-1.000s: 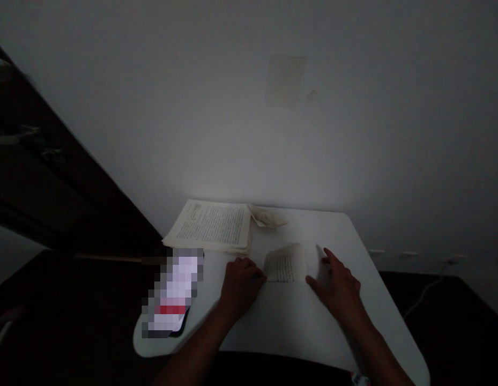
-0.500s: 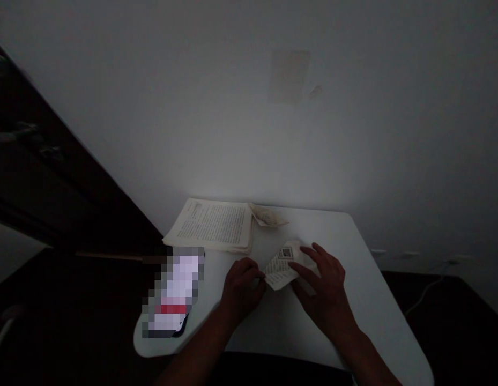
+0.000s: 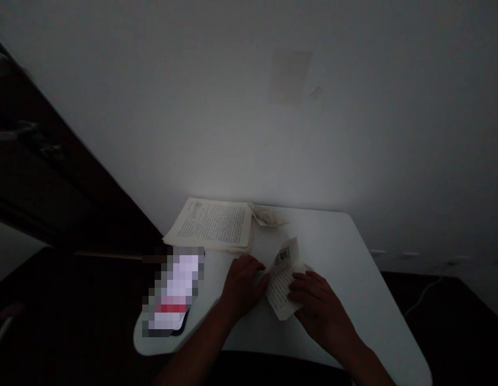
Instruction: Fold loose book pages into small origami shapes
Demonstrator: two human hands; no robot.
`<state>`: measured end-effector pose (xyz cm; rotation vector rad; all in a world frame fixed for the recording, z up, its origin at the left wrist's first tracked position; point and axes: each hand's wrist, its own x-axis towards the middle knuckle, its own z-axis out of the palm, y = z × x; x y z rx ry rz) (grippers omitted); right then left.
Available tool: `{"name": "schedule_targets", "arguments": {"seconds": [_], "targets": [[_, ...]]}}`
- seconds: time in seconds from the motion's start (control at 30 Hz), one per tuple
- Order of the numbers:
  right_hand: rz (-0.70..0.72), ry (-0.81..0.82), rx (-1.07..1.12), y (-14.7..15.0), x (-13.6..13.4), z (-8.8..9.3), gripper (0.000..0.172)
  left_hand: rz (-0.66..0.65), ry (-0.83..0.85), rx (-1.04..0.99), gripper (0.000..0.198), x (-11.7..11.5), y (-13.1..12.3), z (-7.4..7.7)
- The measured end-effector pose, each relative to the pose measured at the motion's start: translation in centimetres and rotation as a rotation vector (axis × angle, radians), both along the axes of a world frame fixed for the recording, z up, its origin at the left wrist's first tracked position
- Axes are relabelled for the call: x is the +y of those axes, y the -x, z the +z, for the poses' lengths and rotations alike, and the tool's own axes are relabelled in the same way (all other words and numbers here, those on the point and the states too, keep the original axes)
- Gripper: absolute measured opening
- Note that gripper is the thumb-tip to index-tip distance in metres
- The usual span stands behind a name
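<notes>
1. Watching through the head camera, I have a stack of printed pages (image 3: 210, 225) on a white table (image 3: 329, 230); it's my landmark.
2. Nearer me than the stack and off to its right, there's the creased sheet (image 3: 280, 295), tilted, with printed lines and a small dark square showing.
3. Right hand (image 3: 317, 303), nearer and further right of the stack: I see its fingers laid together over the sheet's right side, gripping it, with the thumb hidden.
4. Left hand (image 3: 244, 284), just nearer than the stack's right front corner: fingers curled, thumb and forefinger at the sheet's left edge. I can't tell if they pinch it.
5. Close against the stack's far right corner, I spot a folded paper piece (image 3: 268, 217).
6. Just in front of the stack's left part lies a phone (image 3: 174, 289), its screen pixelated.
7. Behind the stack rises a pale wall (image 3: 216, 118); well to the stack's left, a dark door (image 3: 51, 161).
</notes>
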<state>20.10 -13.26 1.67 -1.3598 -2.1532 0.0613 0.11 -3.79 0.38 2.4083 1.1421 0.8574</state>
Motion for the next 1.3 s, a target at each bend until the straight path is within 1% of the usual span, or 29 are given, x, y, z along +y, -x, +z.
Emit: {"name": "schedule_targets", "arguments": {"seconds": [0.13, 0.27, 0.37, 0.43, 0.53, 0.6, 0.67, 0.97, 1.13, 1.3], "targets": [[-0.002, 0.097, -0.007, 0.2, -0.3, -0.1, 0.035, -0.049, -0.016, 0.082, 0.013, 0.0, -0.1, 0.2], [-0.015, 0.155, -0.030, 0.4, -0.4, 0.4, 0.033, -0.060, -0.015, 0.129, 0.014, 0.0, 0.0, 0.4], [-0.001, 0.170, -0.046, 0.5, -0.2, 0.6, 0.033, -0.064, -0.002, 0.146, 0.012, 0.0, 0.0, 0.4], [0.019, 0.168, -0.050, 0.5, 0.0, 0.8, 0.030, -0.066, 0.002, 0.147, 0.012, 0.0, 0.0, 0.4], [0.019, 0.167, -0.051, 0.7, 0.4, 1.0, 0.021, -0.077, 0.000, 0.136, 0.013, 0.0, 0.0, 0.5], [-0.004, 0.163, -0.043, 0.9, 0.6, 1.1, 0.015, -0.082, 0.000, 0.128, 0.013, 0.0, 0.0, 0.5], [-0.039, 0.155, -0.013, 1.1, 0.8, 1.0, 0.014, -0.082, 0.006, 0.123, 0.012, 0.0, 0.0, 0.6], [-0.201, 0.235, 0.199, 1.4, 1.8, 0.1, 0.027, -0.071, 0.022, 0.136, 0.013, 0.1, 0.0, 0.4], [-0.260, 0.232, 0.292, 1.3, 1.9, -0.1, 0.027, -0.051, 0.008, 0.109, 0.012, 0.2, -0.1, -0.1], [-0.284, 0.217, 0.354, 1.1, 2.1, -0.2, 0.029, -0.078, -0.014, 0.116, 0.012, 0.0, -0.1, 0.0]]}}
